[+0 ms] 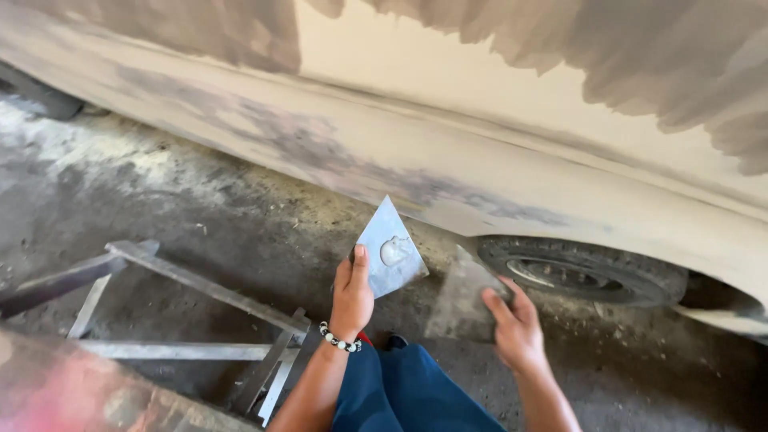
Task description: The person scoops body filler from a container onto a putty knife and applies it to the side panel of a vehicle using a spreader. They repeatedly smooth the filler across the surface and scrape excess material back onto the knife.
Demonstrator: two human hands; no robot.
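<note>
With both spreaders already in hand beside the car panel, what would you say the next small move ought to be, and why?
Probably bring the right hand's blade over to scoop the pale filler blob off the plate held by the left hand. The blob sits unspread, and the patchy car panel is right ahead.

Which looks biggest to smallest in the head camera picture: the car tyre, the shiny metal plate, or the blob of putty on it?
1. Car tyre, though partly hidden under the car body.
2. Metal plate in the left hand; it sits nearer the camera, so the gap is unsure.
3. Putty blob, clearly smallest.
</note>
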